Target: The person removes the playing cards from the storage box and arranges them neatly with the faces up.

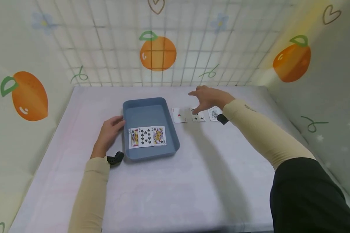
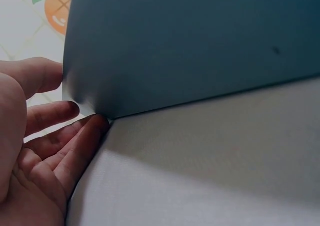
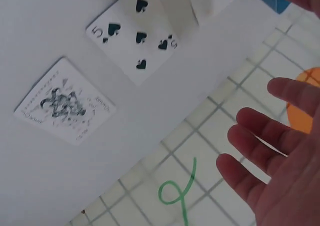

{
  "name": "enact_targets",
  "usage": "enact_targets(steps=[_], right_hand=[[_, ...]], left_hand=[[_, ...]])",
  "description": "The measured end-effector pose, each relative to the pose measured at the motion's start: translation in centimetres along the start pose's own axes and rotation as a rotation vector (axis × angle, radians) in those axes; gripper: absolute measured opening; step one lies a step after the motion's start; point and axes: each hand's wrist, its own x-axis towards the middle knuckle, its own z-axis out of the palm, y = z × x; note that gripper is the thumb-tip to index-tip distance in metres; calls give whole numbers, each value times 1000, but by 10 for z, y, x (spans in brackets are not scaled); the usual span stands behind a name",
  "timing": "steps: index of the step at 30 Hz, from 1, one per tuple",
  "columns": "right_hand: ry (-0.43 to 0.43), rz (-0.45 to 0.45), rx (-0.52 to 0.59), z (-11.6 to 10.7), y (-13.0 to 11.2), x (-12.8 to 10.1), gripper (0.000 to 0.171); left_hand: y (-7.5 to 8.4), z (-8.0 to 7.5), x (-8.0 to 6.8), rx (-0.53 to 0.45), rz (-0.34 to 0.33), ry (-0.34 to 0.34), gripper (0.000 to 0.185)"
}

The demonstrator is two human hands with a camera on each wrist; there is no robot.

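Note:
A blue-grey tray stands on the table with three overlapping playing cards face up in its near part: a spade number card between two picture cards. My left hand is at its left side; in the left wrist view, fingertips touch the tray's outer wall. To the tray's right lie an ace of hearts, a five of spades and a joker, side by side. My right hand hovers over the five with fingers spread, holding nothing.
A pale cloth covers the table. Behind it rises a wire grid with a sheet printed with oranges, and similar sheets hang at both sides. Black wrist devices are on both wrists. The right arm's shadow falls across the cloth.

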Motion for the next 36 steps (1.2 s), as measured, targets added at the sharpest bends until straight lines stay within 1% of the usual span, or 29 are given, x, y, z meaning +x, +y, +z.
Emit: enact_targets(steps=[2,8,15,20,30,36], right_hand=[[-4,-22,-6,1,-6,3,90],[-19,-77,8,3,-25,10,89],[-15,-81,9,6,-44,21,89],[13,-100,26,15,-55,29,89],[69,-210,36,25,-82,30,88],[84,-278,0,32,-98,31,89]], left_hand=[[1,0,0,21,5,2,53],[4,0,0,26,-7,5,52],[3,0,4,25,-6,15,52],[2,-1,5,21,-5,13,51],[2,-2,6,1,6,11,50],[3,-3,7,-22,7,10,49]])
